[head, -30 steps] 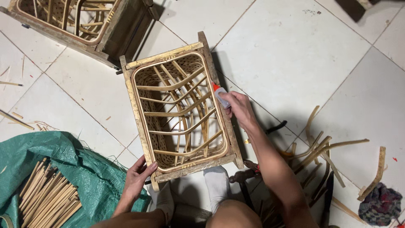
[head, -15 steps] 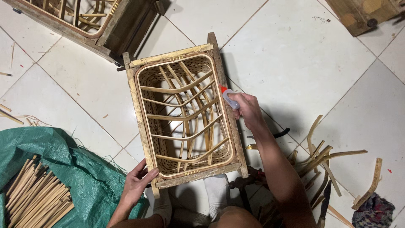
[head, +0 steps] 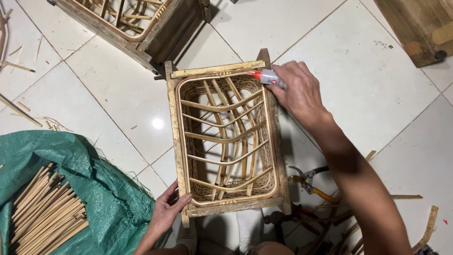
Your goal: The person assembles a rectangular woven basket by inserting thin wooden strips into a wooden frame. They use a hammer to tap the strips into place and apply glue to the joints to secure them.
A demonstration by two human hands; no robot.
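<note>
I've got the tiled floor (head: 377, 85) under everything; green woven sack (head: 94, 198) sits well left of my left-hand grip, a bundle of cane sticks (head: 45, 212) lying on it; the wooden rattan-woven crate (head: 226, 141) stands between my hands; left hand (head: 167, 210) wraps its near-left corner, fingers curled on the frame; right hand (head: 299, 92) pinches a small glue tube (head: 269, 78), red tip at the far-right rim; pliers (head: 309, 182) lie near my right forearm.
</note>
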